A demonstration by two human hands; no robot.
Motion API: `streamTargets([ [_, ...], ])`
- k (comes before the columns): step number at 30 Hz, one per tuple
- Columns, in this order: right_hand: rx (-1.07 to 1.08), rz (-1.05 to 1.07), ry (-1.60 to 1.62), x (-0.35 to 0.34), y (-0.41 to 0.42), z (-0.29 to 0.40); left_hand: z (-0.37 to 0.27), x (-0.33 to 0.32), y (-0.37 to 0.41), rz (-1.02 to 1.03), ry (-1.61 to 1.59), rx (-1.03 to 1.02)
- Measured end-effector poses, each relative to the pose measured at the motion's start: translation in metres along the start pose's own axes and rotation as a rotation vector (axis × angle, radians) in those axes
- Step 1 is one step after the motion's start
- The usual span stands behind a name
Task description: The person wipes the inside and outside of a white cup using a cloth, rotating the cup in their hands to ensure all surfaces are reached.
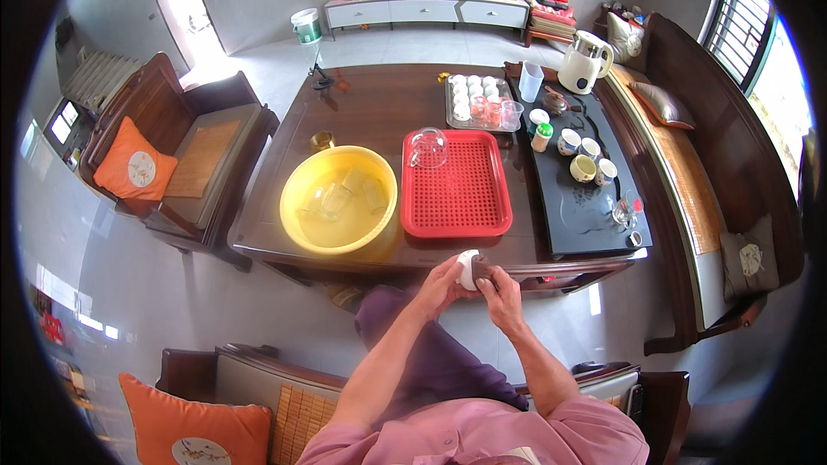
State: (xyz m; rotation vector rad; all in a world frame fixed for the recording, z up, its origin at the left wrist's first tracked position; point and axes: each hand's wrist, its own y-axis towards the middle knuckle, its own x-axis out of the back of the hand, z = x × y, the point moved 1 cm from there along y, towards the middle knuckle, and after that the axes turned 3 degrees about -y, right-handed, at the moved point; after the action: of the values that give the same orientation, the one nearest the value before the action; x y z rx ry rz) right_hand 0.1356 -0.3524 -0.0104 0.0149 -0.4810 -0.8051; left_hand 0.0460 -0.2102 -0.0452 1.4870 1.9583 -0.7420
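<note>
My left hand (440, 285) grips a small white cup (466, 271) just past the table's front edge. Against the cup's side, my right hand (501, 295) presses a dark brown piece (480, 267), possibly a cloth; its exact kind is unclear. Beyond my hands lies a red perforated plastic tray (455, 229), with a clear glass pot (428, 148) in its far left corner. To its left stands a yellow plastic basin (291, 232) of water. Several clear glass vessels (336, 199) sit in that water.
A black tea tray (568, 226) on the right bears several small cups (583, 168), a glass pitcher (625, 210) and a cream electric kettle (585, 64). Behind the red tray, a metal tray (462, 123) holds white cups. A brass-coloured cup (322, 140) stands by the basin.
</note>
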Motion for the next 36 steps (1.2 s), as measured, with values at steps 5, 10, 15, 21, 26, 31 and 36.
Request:
streamTargets([
  [5, -0.151, 0.052, 0.247, 0.006, 0.005, 0.004, 0.001, -0.002, 0.0, -0.028, 0.122, -0.083],
  [10, -0.23, 0.047, 0.407, 0.012, 0.004, 0.011, 0.003, -0.002, -0.001, 0.009, 0.391, -0.174],
  [15, -0.318, -0.051, 0.557, 0.009, -0.003, 0.01, 0.009, -0.004, 0.001, -0.029, 0.389, -0.133],
  [21, -0.291, -0.029, 0.55, -0.003, -0.008, -0.005, 0.015, -0.003, 0.005, 0.001, 0.44, -0.125],
  [26, -0.365, 0.07, 0.432, 0.006, 0.0, -0.007, 0.015, -0.001, 0.001, -0.034, 0.713, -0.18],
  [31, -0.486, 0.07, 0.588, 0.008, 0.001, -0.014, 0.004, -0.015, -0.005, 0.017, 1.113, -0.386],
  [36, -0.492, -0.028, 0.767, 0.002, -0.004, -0.026, 0.007, -0.02, -0.004, -0.013, 1.092, -0.418],
])
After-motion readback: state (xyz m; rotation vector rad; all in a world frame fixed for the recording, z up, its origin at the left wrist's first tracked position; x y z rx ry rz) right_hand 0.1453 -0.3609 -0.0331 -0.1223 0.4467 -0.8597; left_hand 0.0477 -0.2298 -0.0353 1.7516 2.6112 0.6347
